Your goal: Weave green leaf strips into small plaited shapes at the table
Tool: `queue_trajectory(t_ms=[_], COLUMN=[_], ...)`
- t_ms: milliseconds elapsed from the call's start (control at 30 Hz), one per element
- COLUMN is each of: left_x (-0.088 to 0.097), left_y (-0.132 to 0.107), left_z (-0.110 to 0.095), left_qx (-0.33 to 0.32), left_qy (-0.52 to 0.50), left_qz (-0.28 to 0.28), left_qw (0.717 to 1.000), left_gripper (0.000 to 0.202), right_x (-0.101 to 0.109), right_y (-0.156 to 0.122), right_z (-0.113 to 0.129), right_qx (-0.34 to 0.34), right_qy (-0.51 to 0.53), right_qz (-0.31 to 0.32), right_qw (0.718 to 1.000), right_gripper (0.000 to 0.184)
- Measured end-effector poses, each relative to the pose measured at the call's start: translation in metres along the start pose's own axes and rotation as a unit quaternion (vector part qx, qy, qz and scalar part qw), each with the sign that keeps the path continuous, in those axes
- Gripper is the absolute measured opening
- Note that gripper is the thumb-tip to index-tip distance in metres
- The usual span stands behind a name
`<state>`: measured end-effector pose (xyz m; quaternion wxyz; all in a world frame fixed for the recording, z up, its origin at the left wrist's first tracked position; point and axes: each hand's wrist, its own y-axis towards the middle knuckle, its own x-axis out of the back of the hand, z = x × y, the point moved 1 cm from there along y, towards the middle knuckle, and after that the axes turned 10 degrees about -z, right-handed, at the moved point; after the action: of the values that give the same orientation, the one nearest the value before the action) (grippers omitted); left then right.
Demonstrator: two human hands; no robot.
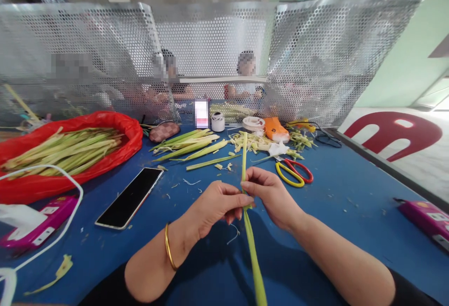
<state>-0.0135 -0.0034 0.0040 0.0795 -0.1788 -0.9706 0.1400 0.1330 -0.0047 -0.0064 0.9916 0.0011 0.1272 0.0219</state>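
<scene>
Gripped between thumb and fingers of the left hand (220, 203) and right hand (268, 193), one long, pale-green leaf strip (255, 261) runs lengthwise above the flat blue surface (336, 240); uneven pulling might split it, I'd say. Both forearms slant inward, hands nearly meeting, short of the red-and-yellow-handled scissors (296, 172)

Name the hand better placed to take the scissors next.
Right, probably: the scissors lie just beyond the right hand, on its side. The left hand is farther away, though both pinch the strip.
</scene>
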Motion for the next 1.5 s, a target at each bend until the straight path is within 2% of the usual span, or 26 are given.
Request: queue_trajectory(t_ms=[233,333,433,567,733,867,967,1033,1100,1167,1300,1400,1500], left_x=[-0.002,-0.003,-0.001,0.007,0.013,0.014,0.014,0.015,0.015,0.015,0.016,0.015,0.013], left_y=[-0.002,-0.003,-0.003,-0.003,-0.002,-0.001,-0.001,0.000,0.000,0.001,0.000,-0.001,-0.003], left_z=[0.001,-0.001,-0.002,-0.004,-0.006,-0.006,-0.005,-0.004,-0.003,-0.003,-0.003,-0.004,-0.004], left_qx=[0.003,-0.007,-0.020,-0.025,-0.037,-0.062,-0.065,-0.063,-0.061,-0.059,-0.034,-0.026,-0.006], left_qy=[0.024,0.006,-0.043,-0.095,-0.119,-0.148,-0.159,-0.170,-0.178,-0.179,-0.153,-0.096,-0.071], left_qz=[0.032,0.012,-0.020,-0.048,-0.066,-0.083,-0.082,-0.078,-0.073,-0.066,-0.057,-0.052,-0.036], left_qw=[0.999,1.000,0.999,0.994,0.990,0.984,0.982,0.980,0.979,0.980,0.986,0.994,0.997], left_gripper=[0.027,0.027,0.029,0.030,0.024,0.019,0.020,0.022,0.023,0.024,0.034,0.031,0.024], right_x=[-0.002,-0.001,0.002,0.009,0.017,0.012,0.009,0.010,0.012,0.014,0.015,0.015,0.017], right_y=[-0.004,-0.001,0.004,0.007,0.010,0.008,0.007,0.005,0.004,0.002,0.001,0.001,0.000], right_z=[-0.008,-0.006,0.001,0.013,0.016,0.008,0.006,0.006,0.008,0.008,0.007,0.006,0.007], right_qx=[0.008,0.027,0.034,0.045,0.068,0.068,0.135,0.230,0.326,0.391,0.445,0.496,0.528], right_qy=[-0.016,-0.041,-0.070,-0.116,-0.175,-0.160,-0.166,-0.229,-0.324,-0.408,-0.496,-0.543,-0.559], right_qz=[-0.040,-0.044,-0.006,0.092,0.125,0.131,0.099,0.067,0.050,0.051,0.051,0.039,0.052], right_qw=[0.999,0.998,0.997,0.988,0.974,0.976,0.972,0.943,0.887,0.823,0.744,0.676,0.637], right_gripper=[0.025,0.028,0.032,0.043,0.030,0.022,0.016,0.012,0.007,0.007,0.015,0.020,0.022])
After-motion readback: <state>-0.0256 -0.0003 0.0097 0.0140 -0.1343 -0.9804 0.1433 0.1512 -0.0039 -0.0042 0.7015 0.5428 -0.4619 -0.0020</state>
